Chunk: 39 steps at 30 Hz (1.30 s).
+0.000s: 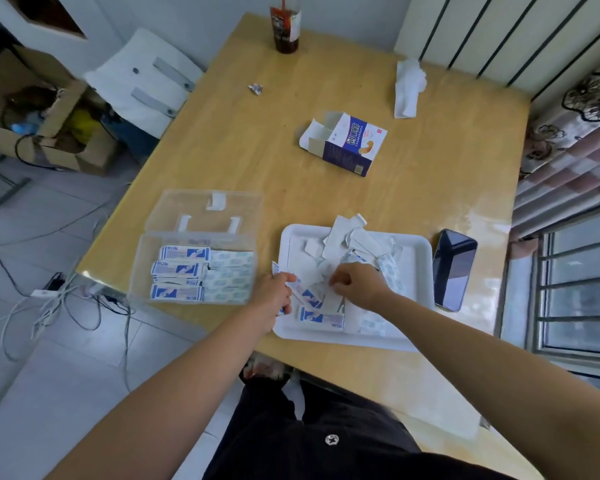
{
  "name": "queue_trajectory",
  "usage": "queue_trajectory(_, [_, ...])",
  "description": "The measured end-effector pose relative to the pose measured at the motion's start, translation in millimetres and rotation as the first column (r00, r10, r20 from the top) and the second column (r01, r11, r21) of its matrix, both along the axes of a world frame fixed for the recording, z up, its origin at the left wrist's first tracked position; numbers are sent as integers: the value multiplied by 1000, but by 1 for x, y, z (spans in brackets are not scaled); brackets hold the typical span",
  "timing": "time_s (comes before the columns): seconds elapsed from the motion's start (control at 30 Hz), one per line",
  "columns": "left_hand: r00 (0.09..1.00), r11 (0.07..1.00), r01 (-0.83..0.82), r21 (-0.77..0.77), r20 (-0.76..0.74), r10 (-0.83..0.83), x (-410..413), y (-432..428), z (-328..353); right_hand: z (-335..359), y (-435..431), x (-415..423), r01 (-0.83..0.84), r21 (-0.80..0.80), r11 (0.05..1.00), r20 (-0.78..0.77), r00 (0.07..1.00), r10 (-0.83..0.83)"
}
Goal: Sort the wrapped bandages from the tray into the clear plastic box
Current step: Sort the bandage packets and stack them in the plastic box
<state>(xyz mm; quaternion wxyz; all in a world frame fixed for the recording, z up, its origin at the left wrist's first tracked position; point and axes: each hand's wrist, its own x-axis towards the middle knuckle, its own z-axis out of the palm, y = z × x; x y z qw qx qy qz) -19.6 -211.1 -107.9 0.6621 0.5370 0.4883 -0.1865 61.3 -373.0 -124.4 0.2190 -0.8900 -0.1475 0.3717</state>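
A white tray (420, 247) near the table's front edge holds a loose heap of wrapped bandages (321, 318), some blue-and-white, some pale dotted, some plain white. Left of it stands the clear plastic box (142, 268) with its lid open; inside lie rows of blue-printed and dotted bandages. My left hand (274, 294) is at the tray's left edge and holds several blue-and-white bandages. My right hand (355, 282) is over the middle of the tray, fingers curled, pinching a white wrapper in the heap.
A black phone (452, 268) lies just right of the tray. Farther back on the wooden table are an opened blue-and-white bandage carton (347, 143), a crumpled tissue (407, 86), a small wrapper scrap (256, 88) and a dark drink bottle (285, 26). Cables and a cardboard box are on the floor at left.
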Motion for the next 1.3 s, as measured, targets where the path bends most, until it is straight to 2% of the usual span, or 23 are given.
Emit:
queue_trajectory(0.07, [1000,1000,0,5,-11,0,-2,-1,1,3,6,2,13,26,1000,50,999,-15])
queue_trajectory(0.17, [1000,1000,-12,2,-24,12,-5,-2,3,4,29,-6,-21,66,998,43,999,18])
queue_trajectory(0.3, [998,999,-37,-13,-47,36,-10,-3,4,-9,55,-24,-210,-192,959,169,955,244])
queue_trajectory(0.37, [998,999,-36,-17,-57,35,-12,-3,4,-13,58,-26,-225,-229,947,200,941,273])
queue_trajectory(0.43, [998,999,-45,-22,-54,44,-13,-3,6,-16,57,-23,-204,-179,963,187,953,237])
queue_trajectory(0.53, [997,998,-60,-31,-55,58,-13,-2,2,-9,49,-11,-30,81,996,62,998,25])
queue_trajectory(0.6, [996,997,-66,-33,-65,63,-13,-2,-2,2,41,-2,162,257,953,-58,987,-153])
queue_trajectory(0.67, [997,997,-63,-46,-41,61,-11,-4,-4,11,33,4,267,334,904,-155,962,-227])
queue_trajectory(0.77, [998,997,-8,-73,61,12,-7,-7,-3,19,31,-1,273,314,909,-389,911,-139])
queue_trajectory(0.87, [988,995,90,54,118,-96,-4,-14,-8,23,34,-10,210,324,922,-447,893,-47])
queue_trajectory(0.93, [991,989,65,133,105,-80,-4,-16,-10,21,34,-14,240,310,920,-459,885,-76])
queue_trajectory(1.0, [994,981,42,190,89,-60,-5,-15,-12,17,31,-19,184,225,957,-391,917,-84])
queue_trajectory(1.03, [995,980,37,194,89,-55,-6,-13,-13,15,28,-21,79,138,987,-284,958,-37])
queue_trajectory(1.07, [995,984,23,175,95,-40,-7,-13,-14,12,25,-24,-54,24,998,-154,986,57])
queue_trajectory(1.13, [994,988,13,152,102,-29,-9,-13,-15,9,22,-32,-249,-190,950,32,965,259])
queue_trajectory(1.2, [994,988,24,154,100,-40,-11,-12,-15,4,24,-39,-325,-283,902,112,923,367])
queue_trajectory(1.3, [995,994,-18,109,102,7,-11,-11,-13,-2,27,-42,-297,-291,909,127,930,345])
